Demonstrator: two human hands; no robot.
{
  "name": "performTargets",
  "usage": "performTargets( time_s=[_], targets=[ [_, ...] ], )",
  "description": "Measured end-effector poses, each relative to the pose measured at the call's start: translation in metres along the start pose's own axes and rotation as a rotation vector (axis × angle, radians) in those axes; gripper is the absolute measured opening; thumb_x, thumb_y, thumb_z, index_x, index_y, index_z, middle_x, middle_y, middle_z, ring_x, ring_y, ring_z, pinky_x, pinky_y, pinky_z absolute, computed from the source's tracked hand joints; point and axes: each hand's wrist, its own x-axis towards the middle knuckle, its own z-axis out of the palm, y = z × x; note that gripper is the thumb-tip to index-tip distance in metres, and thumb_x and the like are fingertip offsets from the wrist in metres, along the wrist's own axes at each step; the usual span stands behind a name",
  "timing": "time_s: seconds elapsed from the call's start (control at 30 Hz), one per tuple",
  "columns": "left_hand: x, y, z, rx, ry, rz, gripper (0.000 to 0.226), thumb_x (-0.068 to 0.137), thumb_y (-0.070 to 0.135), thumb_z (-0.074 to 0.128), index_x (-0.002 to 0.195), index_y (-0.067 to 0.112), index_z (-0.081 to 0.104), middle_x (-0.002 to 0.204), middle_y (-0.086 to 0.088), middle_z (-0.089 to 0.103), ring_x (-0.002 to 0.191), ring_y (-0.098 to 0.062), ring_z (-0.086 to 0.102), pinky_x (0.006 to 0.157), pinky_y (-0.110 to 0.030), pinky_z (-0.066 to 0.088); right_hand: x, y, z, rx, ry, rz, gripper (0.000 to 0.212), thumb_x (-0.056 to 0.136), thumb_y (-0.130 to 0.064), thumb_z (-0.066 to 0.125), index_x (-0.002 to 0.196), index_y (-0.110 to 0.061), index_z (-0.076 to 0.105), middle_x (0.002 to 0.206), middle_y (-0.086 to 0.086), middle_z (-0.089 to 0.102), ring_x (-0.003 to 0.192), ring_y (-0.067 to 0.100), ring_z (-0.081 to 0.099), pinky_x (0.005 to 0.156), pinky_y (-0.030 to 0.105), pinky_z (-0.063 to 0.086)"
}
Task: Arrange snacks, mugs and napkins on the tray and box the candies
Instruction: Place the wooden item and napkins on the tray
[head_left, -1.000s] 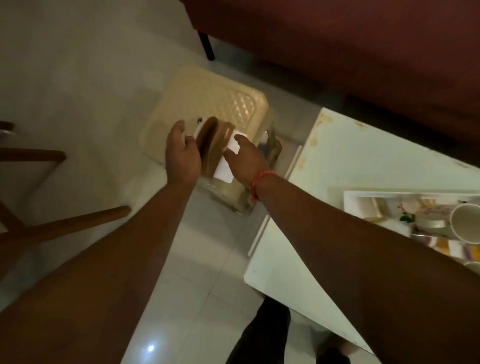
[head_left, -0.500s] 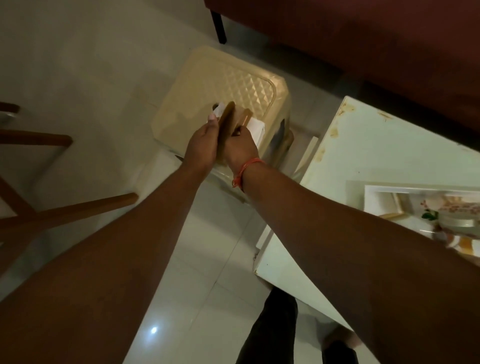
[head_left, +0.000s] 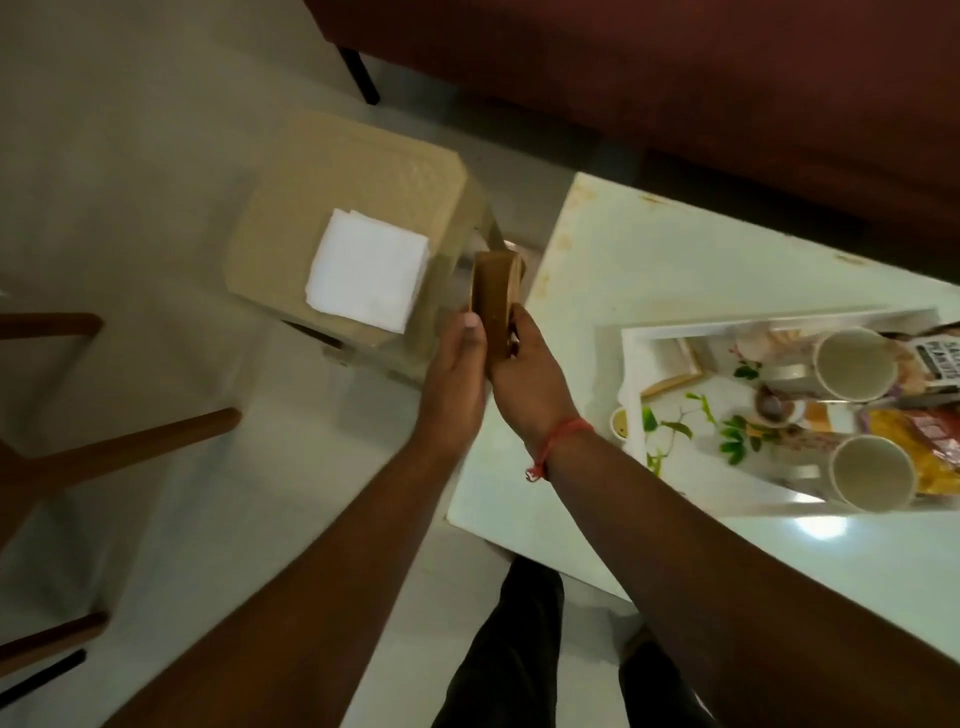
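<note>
Lifted clear of the napkins now, wooden holder, seemingly empty, clamped between both hands' grip.

Bare forearms, red thread bracelet on right wrist, dark trousers

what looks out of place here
The white napkins lie loose on the beige plastic stool, off the tray, while both hands carry the wooden holder without them. Nothing looks spilled or damaged.
</note>
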Motion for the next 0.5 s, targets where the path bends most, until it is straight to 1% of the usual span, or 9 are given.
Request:
performTargets(
  time_s=[0.03,0.1,0.17,0.23,0.27,0.33,0.4,0.43,0.5],
  targets=[
    [-0.011,-0.007,0.021,-0.015,-0.039,-0.004,0.026,0.104,0.043,0.028,0.108,0.042,0.053,0.105,0.019,0.062,0.098,0.012,0.059,0.090,-0.018,0.047,-0.010,0.009,-0.021,-0.021,0.031,0.009,0.039,0.097,-0.025,0.053,0.135,-0.028,0.050,0.119,-0.005,0.067,0.108,0.013,0.064,0.088,0.022,0.052],
    [-0.028,-0.021,0.058,-0.023,-0.102,-0.013,0.027,0.103,0.045,0.029,0.115,0.041,0.053,0.111,0.019,0.062,0.106,0.009,0.059,0.097,-0.025,0.046,-0.029,0.025,-0.060,-0.046,0.078,0.033,0.034,0.098,-0.028,0.052,0.132,-0.030,0.053,0.114,-0.008,0.067,0.102,0.009,0.065,0.079,0.014,0.049],
    [-0.045,-0.030,0.097,-0.013,-0.171,-0.028,0.031,0.100,0.053,0.029,0.124,0.047,0.047,0.115,0.030,0.059,0.111,0.012,0.056,0.104,-0.030,0.043,-0.045,0.041,-0.100,-0.052,0.118,0.063,0.032,0.098,-0.028,0.052,0.130,-0.032,0.054,0.111,-0.011,0.067,0.098,0.003,0.064,0.071,0.009,0.047],
    [-0.059,-0.037,0.131,0.012,-0.230,-0.060,0.030,0.100,0.053,0.026,0.126,0.053,0.040,0.110,0.041,0.054,0.106,0.021,0.052,0.107,-0.031,0.041,-0.056,0.057,-0.136,-0.066,0.143,0.099,0.030,0.096,-0.033,0.053,0.127,-0.035,0.056,0.109,-0.012,0.067,0.097,0.003,0.064,0.073,0.016,0.048],
    [-0.063,-0.042,0.143,0.019,-0.250,-0.076,0.031,0.100,0.052,0.025,0.128,0.053,0.039,0.111,0.041,0.054,0.105,0.020,0.052,0.107,-0.031,0.040,-0.059,0.064,-0.149,-0.072,0.146,0.119,0.029,0.095,-0.035,0.054,0.124,-0.036,0.056,0.107,-0.013,0.068,0.096,0.004,0.064,0.075,0.020,0.049],
    [-0.072,-0.048,0.170,0.026,-0.275,-0.117,0.038,0.101,0.053,0.024,0.135,0.048,0.040,0.118,0.031,0.055,0.111,0.011,0.053,0.109,-0.036,0.041,-0.064,0.081,-0.175,-0.074,0.155,0.160,0.026,0.094,-0.033,0.054,0.119,-0.036,0.058,0.103,-0.010,0.069,0.093,0.010,0.066,0.076,0.026,0.051],
    [-0.074,-0.056,0.187,0.047,-0.281,-0.148,0.038,0.101,0.054,0.025,0.131,0.047,0.046,0.115,0.026,0.059,0.110,0.006,0.055,0.109,-0.041,0.042,-0.065,0.093,-0.192,-0.075,0.145,0.198,0.025,0.093,-0.026,0.054,0.117,-0.031,0.058,0.100,-0.002,0.070,0.090,0.017,0.067,0.074,0.031,0.054],
    [-0.074,-0.058,0.192,0.061,-0.272,-0.164,0.041,0.098,0.059,0.026,0.129,0.047,0.048,0.115,0.025,0.060,0.111,0.005,0.055,0.108,-0.043,0.043,-0.065,0.097,-0.197,-0.074,0.130,0.213,0.026,0.093,-0.025,0.053,0.118,-0.029,0.058,0.100,-0.001,0.070,0.090,0.018,0.068,0.076,0.034,0.055],
    [-0.075,-0.066,0.203,0.087,-0.255,-0.194,0.059,0.084,0.074,0.028,0.133,0.049,0.046,0.128,0.019,0.059,0.119,-0.002,0.054,0.108,-0.044,0.042,-0.066,0.103,-0.207,-0.064,0.109,0.232,0.030,0.092,-0.024,0.052,0.121,-0.027,0.056,0.101,-0.001,0.070,0.092,0.017,0.067,0.081,0.035,0.056]
  ],
)
